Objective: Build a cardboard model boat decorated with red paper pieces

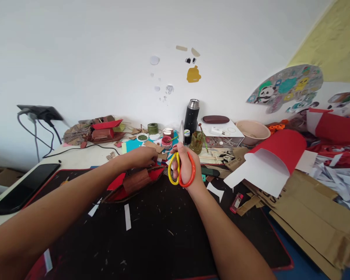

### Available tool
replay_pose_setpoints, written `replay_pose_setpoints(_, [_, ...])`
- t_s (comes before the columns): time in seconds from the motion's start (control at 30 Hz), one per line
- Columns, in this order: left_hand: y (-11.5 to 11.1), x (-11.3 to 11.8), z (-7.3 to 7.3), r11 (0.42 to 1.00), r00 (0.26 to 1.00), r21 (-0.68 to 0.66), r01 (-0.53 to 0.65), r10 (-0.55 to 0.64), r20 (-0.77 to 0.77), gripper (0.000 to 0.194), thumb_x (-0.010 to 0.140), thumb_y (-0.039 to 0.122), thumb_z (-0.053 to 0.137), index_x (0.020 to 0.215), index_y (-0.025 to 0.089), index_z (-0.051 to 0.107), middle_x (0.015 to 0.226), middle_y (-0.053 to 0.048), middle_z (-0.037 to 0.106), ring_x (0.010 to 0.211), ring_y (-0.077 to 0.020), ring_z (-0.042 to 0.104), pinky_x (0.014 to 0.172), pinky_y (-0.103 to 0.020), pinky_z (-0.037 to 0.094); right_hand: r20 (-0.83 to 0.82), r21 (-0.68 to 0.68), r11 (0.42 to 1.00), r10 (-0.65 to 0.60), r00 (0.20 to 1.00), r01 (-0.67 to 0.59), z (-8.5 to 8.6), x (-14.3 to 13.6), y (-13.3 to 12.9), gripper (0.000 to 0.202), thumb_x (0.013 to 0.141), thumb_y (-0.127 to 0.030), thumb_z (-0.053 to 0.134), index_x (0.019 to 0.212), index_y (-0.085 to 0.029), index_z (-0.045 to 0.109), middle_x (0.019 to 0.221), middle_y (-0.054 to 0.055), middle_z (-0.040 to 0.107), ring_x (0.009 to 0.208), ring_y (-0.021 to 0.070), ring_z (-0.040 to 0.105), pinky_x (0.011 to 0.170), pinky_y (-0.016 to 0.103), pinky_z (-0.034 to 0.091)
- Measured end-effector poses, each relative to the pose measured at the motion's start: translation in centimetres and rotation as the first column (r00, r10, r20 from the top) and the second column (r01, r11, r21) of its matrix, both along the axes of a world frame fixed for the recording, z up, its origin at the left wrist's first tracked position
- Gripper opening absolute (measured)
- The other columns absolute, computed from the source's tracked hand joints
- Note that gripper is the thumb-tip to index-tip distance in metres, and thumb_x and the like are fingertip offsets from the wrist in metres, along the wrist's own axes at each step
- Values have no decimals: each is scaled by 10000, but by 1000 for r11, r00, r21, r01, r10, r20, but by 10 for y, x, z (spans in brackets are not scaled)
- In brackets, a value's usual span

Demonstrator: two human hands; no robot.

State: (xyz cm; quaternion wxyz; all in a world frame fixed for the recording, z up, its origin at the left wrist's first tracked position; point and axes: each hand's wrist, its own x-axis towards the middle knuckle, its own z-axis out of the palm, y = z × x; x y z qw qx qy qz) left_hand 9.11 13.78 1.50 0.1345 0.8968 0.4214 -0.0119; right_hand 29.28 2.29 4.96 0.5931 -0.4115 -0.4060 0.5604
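Note:
My right hand [186, 161] is closed on a pair of scissors [182, 169] with one yellow and one red-orange handle loop, the blades pointing up and away. My left hand [147, 156] reaches over the far side of the black mat [151, 237], its fingers bent down among paper and cardboard scraps; whether it holds anything is hidden. Just below that hand lies a brown and red cardboard piece [135, 182]. White paper strips [127, 217] are scattered on the mat.
Paint jars [153, 128], a black flask [191, 116] and a murky jar of brushes [196, 143] stand behind the hands. A phone [25, 188] lies left. Rolled red paper [282, 151], a pink bowl [253, 131] and cardboard [315, 217] are at right.

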Motion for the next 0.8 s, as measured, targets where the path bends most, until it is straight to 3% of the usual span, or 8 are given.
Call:
replay_pose_setpoints(0.23, [-1, 6, 7, 998, 994, -55, 33, -38, -105, 239, 817, 245, 671, 1023, 221, 790, 943, -64, 795, 799, -224, 674, 729, -296, 451, 18, -26, 1000, 12, 1000, -11, 0, -2, -1, 664, 824, -850, 676, 856, -188, 646, 474, -61, 537, 286, 95, 461, 290, 193, 316])
replay_pose_setpoints(0.43, [-1, 9, 13, 998, 997, -68, 6, -12, -78, 141, 787, 246, 683, 892, 217, 773, 878, -51, 781, 757, -217, 657, 689, -296, 444, 35, -39, 999, 10, 999, -8, 1, -3, -1, 672, 821, -854, 675, 859, -184, 650, 474, -63, 538, 289, 88, 458, 294, 187, 319])
replay_pose_setpoints(0.57, [-6, -6, 34, 995, 994, 15, -98, 97, 48, 144, 872, 296, 622, 917, 211, 729, 1022, -77, 772, 901, -234, 672, 778, -307, 479, 34, -50, 999, 5, 999, -3, 0, -2, 0, 686, 813, -865, 672, 850, -180, 657, 467, -60, 538, 284, 85, 455, 290, 184, 312])
replay_pose_setpoints(0.7, [-51, -40, 69, 967, 951, 80, -242, 221, 215, 304, 993, 438, 499, 1081, 205, 673, 1043, -76, 752, 915, -231, 662, 794, -312, 498, 27, -23, 1000, 15, 1000, -14, -1, -2, 0, 668, 848, -854, 646, 858, -186, 654, 466, -65, 527, 287, 92, 461, 292, 192, 320])
replay_pose_setpoints(0.8, [-111, -67, 81, 950, 891, -57, -306, 307, 334, 291, 958, 494, 608, 1018, 236, 728, 987, -21, 773, 899, -234, 683, 807, -305, 517, 27, -13, 1000, 25, 999, -25, -3, -3, -1, 641, 868, -827, 654, 867, -185, 654, 475, -65, 531, 292, 95, 466, 296, 198, 332])
